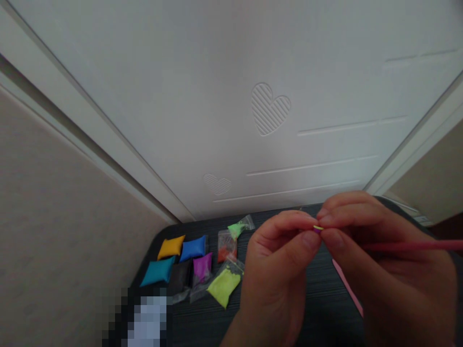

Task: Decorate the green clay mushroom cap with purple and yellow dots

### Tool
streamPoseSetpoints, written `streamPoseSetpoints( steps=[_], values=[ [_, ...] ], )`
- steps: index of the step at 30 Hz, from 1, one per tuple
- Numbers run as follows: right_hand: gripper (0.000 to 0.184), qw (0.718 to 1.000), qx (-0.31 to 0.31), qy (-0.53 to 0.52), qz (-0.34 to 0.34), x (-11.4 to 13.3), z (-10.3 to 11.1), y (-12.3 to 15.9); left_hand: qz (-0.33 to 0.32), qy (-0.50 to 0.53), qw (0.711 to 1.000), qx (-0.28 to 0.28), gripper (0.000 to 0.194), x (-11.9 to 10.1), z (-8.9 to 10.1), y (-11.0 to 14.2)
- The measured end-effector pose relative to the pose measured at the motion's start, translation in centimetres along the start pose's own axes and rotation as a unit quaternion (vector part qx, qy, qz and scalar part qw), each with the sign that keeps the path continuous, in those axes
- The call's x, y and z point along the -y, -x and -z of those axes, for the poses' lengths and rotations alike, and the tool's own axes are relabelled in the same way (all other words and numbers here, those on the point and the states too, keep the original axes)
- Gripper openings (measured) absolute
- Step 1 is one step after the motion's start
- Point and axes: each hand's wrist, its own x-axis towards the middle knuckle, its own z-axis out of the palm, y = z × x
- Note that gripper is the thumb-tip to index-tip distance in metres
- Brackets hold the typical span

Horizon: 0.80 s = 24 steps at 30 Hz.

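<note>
Between the fingertips of both hands is a tiny purple and yellow-green piece of modelling clay (317, 229), mostly covered by the fingers. My left hand (277, 270) pinches it from the left with thumb and forefinger. From the other side, the thumb and fingers of my right hand (398, 274) close on the same piece. A thin pink stick (415, 246) also lies in the right hand, running across the palm and out past its edge; its tip is hidden. Both hands are raised over the dark table (202, 323).
Left of my hands lie several clay packets: yellow (171, 247), blue (193, 248), teal (158, 271), black (180, 276), purple (202, 267), orange (226, 253), green (237, 230) and lime (224, 287). A pink strip (347, 286) shows beneath the right hand. A white panel (217, 96) rises behind the table.
</note>
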Motion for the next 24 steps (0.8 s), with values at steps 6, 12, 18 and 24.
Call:
streamPoseSetpoints(
  steps=[6, 12, 18, 24],
  values=[
    [0.014, 0.999, -0.004, -0.029, -0.013, -0.1, 0.2, 0.1, 0.006, -0.001, 1.000, 0.004, 0.010, -0.1, 0.0, 0.0],
    [0.014, 0.999, 0.004, -0.048, -0.011, -0.1, 0.1, 0.2, 0.006, -0.002, 1.000, 0.003, 0.009, -0.1, 0.1, -0.2],
    [0.018, 0.995, 0.072, -0.068, -0.021, -0.5, 1.1, -0.2, 0.009, 0.001, 1.000, 0.014, 0.009, -0.2, 0.1, 0.0],
    [0.015, 0.996, 0.064, -0.059, -0.021, -0.5, 1.1, -0.2, 0.016, 0.010, 1.000, 0.012, 0.009, -0.2, 0.1, -0.3]
  ],
)
